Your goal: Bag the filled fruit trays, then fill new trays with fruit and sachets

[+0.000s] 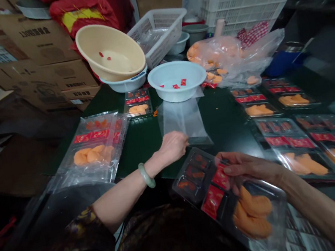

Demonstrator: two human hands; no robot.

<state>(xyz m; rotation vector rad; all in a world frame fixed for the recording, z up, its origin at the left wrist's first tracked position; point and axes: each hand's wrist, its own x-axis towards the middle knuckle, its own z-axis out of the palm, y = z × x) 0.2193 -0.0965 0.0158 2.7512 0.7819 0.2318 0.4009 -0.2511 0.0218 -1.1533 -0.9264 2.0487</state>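
My left hand (174, 145), with a pale green bangle (147, 175) on its wrist, is curled closed at the near edge of a flat clear plastic bag (182, 116) on the dark green table. Its fingertips are mostly hidden. In my right hand (245, 166) is a clear plastic compartment tray (196, 200), tilted above the table's near edge. Orange pieces (253, 214) fill its large section, two red packets (213, 201) lie in the middle, and small dark reddish bits sit in the small sections. The right thumb rests over one packet.
Bagged trays (95, 144) lie at left, and several filled trays (301, 158) at right. A light blue basin (177, 81) with red packets stands behind the flat bag. Farther back are a cream basin (110, 51), a white basket (160, 32) and a bag of orange pieces (223, 54).
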